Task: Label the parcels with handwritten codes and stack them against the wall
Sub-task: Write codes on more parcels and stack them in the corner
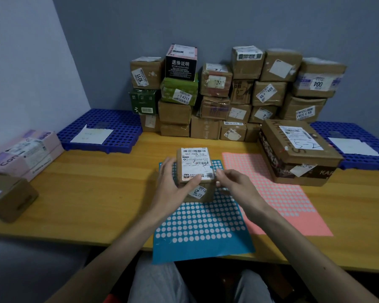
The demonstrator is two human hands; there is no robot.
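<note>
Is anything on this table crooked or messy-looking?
Yes. The blue dot sheet sticks out past the table's front edge, its near corner hanging in the air. The big brown box on the right sits crooked, partly on the pink dot sheet. In the stack, the 004 label is upside down.

The left hand (172,184) and right hand (235,185) are bare, and so are both slim forearms (127,237), uncovered all the way back to the lower edge of the view. On the two thighs the person wears light grey trousers (155,283), the cloth soft and faintly creased.
</note>
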